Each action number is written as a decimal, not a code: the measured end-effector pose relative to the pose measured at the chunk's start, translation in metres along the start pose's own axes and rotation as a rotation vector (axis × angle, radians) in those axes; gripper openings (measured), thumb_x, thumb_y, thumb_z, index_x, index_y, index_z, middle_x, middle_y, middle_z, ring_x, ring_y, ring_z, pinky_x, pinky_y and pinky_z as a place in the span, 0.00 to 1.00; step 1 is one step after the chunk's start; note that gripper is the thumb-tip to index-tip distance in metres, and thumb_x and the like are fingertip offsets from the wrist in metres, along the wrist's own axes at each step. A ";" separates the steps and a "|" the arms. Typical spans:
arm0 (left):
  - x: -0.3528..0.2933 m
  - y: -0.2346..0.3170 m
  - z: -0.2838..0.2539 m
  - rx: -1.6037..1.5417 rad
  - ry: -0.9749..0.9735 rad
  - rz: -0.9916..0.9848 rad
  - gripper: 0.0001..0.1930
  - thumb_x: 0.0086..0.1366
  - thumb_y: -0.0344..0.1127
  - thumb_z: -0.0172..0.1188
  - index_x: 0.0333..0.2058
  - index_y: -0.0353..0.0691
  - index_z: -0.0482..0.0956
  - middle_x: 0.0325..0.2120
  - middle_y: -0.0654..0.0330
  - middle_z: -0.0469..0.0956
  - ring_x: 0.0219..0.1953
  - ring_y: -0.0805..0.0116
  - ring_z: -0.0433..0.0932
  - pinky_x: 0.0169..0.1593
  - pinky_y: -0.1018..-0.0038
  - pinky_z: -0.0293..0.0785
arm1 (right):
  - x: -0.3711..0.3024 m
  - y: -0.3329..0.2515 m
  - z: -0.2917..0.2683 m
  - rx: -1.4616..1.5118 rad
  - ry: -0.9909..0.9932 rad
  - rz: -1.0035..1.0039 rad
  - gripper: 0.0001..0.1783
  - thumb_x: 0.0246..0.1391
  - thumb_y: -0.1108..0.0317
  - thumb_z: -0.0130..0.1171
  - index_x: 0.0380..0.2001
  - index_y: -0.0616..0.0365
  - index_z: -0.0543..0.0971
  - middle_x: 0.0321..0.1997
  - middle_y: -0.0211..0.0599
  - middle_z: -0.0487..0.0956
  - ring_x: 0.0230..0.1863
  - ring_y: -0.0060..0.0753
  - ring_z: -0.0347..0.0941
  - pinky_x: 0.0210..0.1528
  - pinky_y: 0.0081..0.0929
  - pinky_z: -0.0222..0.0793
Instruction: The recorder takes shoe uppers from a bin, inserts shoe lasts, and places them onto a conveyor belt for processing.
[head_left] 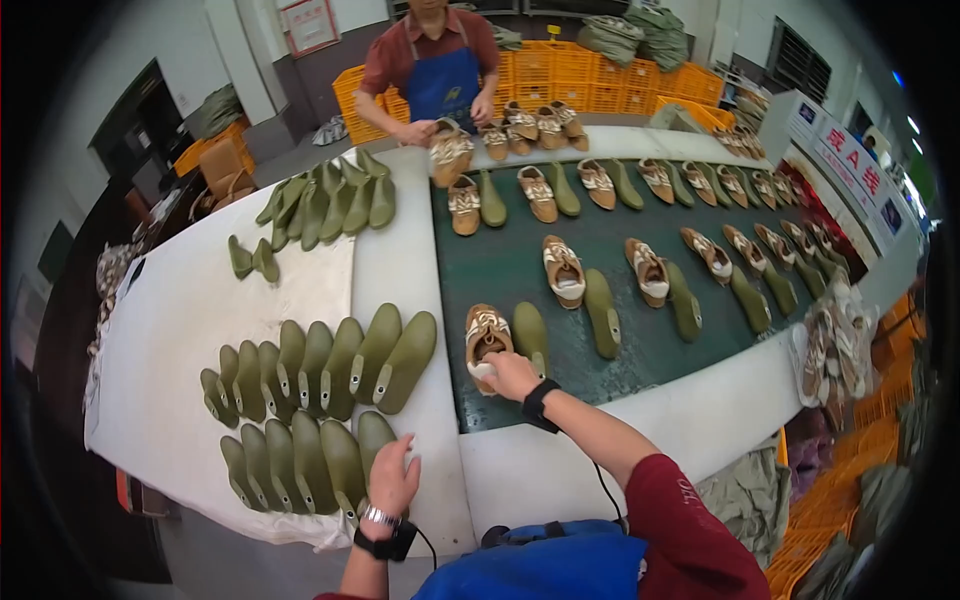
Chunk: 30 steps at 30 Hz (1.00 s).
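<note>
My right hand (512,376) grips the heel collar of a tan and white sneaker (487,325) at the near left corner of the dark green belt. Beside that sneaker lies a green shoe last (531,330). My left hand (393,477) is at the near right end of a row of green shoe lasts (312,455) on the white table, its thumb and forefinger apart. It is next to the endmost last (374,438) and partly covers it; whether it touches the last, I cannot tell.
Sneakers paired with lasts line the green belt (540,395). More lasts (330,205) stand at the white table's far side. Across the belt a person in a blue apron (443,85) handles a tan shoe (450,150). Orange crates (590,75) stand behind; wrapped shoes (835,350) lie at right.
</note>
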<state>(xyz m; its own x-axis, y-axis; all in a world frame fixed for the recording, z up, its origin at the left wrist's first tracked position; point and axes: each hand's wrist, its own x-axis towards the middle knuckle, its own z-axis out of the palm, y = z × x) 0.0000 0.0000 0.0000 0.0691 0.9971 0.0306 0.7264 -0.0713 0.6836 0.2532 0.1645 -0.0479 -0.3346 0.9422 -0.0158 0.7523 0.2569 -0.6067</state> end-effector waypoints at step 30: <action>-0.104 -0.144 -0.057 0.426 0.637 -0.107 0.28 0.48 0.34 0.62 0.50 0.37 0.66 0.45 0.44 0.68 0.49 0.44 0.64 0.52 0.59 0.62 | -0.107 -0.167 0.128 -0.106 -0.555 -0.291 0.38 0.49 0.45 0.50 0.59 0.52 0.57 0.31 0.56 0.77 0.34 0.56 0.74 0.40 0.44 0.70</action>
<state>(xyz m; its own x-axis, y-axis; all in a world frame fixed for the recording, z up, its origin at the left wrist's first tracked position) -0.1509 -0.0921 -0.0603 -0.3295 0.8118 0.4821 0.9161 0.1515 0.3712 0.0912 -0.0068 -0.0468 -0.7568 0.5861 -0.2893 0.6288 0.5322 -0.5669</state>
